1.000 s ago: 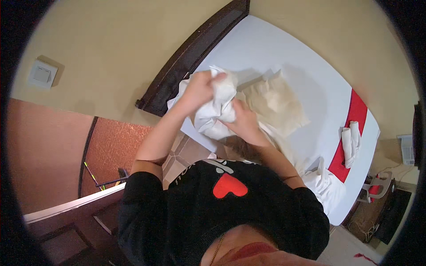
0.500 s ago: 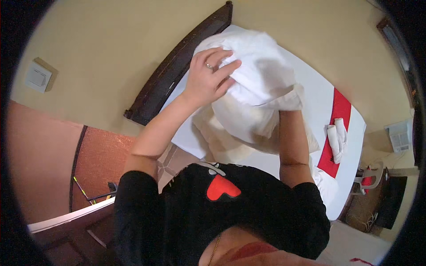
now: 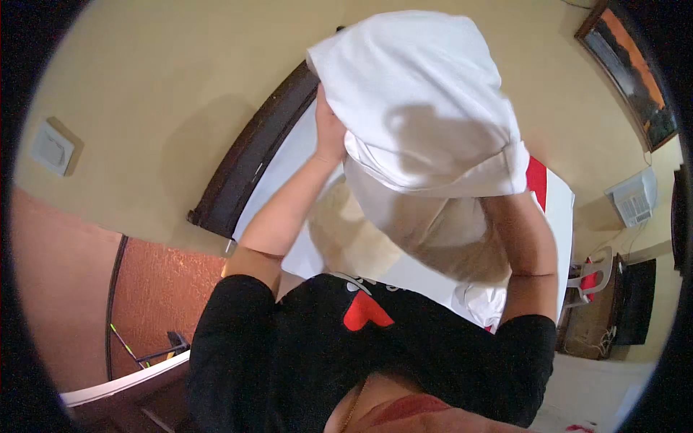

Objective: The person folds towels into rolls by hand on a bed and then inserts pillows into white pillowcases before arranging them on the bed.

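Cloth: lifted and spread wider than half a second ago, the white cloth [image 3: 426, 86] now fills the upper centre of the frame, held up above the bed [image 3: 278, 169].
Left hand: shifted from the front of the cloth, where its fingers showed, to the left edge; the left hand [image 3: 330, 128] touches the cloth there, its fingers mostly hidden behind, so how far they close cannot be told.
Right hand: covered by the cloth, as before; the right forearm [image 3: 527, 238] runs up under the hem at centre right, and the grip cannot be told.
Under the hem: shaded cream fabric [image 3: 455, 238] hangs between the forearms.
Cream pillow: the pillow [image 3: 354, 234] lies on the bed at centre, just left of the hanging fabric.
Red runner: now mostly covered, the runner [image 3: 537, 178] shows beside the cloth's right edge.
Linen: crumpled white linen [image 3: 482, 303] lies near the right sleeve.
Wall: a framed picture [image 3: 628, 72], upper right, has come further into view.
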### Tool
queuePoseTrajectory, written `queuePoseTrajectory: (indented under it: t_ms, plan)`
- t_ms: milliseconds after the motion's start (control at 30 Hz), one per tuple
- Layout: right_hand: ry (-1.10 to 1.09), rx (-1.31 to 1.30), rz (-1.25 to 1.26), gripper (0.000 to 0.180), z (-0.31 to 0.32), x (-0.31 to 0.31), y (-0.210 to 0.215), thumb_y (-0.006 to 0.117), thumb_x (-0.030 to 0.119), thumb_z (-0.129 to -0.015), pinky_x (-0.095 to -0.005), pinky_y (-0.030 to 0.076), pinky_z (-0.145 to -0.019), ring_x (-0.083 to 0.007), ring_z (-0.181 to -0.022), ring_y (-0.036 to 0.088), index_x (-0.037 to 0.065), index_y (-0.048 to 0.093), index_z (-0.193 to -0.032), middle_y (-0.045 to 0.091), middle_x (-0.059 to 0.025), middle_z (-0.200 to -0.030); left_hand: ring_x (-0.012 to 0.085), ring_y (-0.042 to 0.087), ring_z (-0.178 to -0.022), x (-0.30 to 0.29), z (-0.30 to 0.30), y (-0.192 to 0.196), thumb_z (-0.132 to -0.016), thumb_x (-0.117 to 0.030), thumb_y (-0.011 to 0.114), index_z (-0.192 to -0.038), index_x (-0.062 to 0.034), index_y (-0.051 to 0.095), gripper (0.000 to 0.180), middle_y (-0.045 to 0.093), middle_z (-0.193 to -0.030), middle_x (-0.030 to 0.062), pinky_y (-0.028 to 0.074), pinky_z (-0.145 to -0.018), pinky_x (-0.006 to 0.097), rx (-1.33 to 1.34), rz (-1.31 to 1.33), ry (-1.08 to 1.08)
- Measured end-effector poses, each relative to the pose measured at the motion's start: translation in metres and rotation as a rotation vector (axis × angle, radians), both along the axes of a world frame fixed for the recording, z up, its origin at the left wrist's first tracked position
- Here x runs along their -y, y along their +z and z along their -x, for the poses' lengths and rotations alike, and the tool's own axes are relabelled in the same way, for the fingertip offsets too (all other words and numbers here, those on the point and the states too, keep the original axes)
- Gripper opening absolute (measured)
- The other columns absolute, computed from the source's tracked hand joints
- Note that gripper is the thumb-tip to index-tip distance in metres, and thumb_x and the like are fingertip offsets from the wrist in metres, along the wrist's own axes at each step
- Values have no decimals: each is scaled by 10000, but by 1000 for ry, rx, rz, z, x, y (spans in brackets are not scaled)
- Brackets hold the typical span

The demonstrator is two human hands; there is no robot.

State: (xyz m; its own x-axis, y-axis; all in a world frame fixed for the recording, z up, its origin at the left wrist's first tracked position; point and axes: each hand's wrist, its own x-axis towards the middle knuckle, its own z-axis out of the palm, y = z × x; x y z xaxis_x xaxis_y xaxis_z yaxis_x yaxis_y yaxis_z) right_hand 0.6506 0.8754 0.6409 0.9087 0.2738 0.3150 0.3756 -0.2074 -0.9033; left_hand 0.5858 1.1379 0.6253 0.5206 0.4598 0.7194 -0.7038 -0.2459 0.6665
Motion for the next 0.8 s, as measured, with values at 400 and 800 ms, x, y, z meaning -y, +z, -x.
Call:
queuePoseTrajectory:
  t_ms: [400,800]
  plan:
    - [-134,30,-47,678,-3,9,-38,734,333,-653,-453,310,-1003,-352,-1216,382,66,459,-1212,424,-234,-1261,213,507,-622,-43,23,-94,-752,-166,630,-803,-46,494,189,523,-761,86,422,-568,303,-313,-325,87]
    - [-156,64,-141,663,-7,-26,-57,729,337,-657,-454,309,-1003,-350,-1211,389,63,468,-1201,432,-232,-1252,276,545,-1008,-147,35,-250,-755,-80,537,-1059,14,575,321,553,-1138,178,425,-835,350,-1141,-715,144]
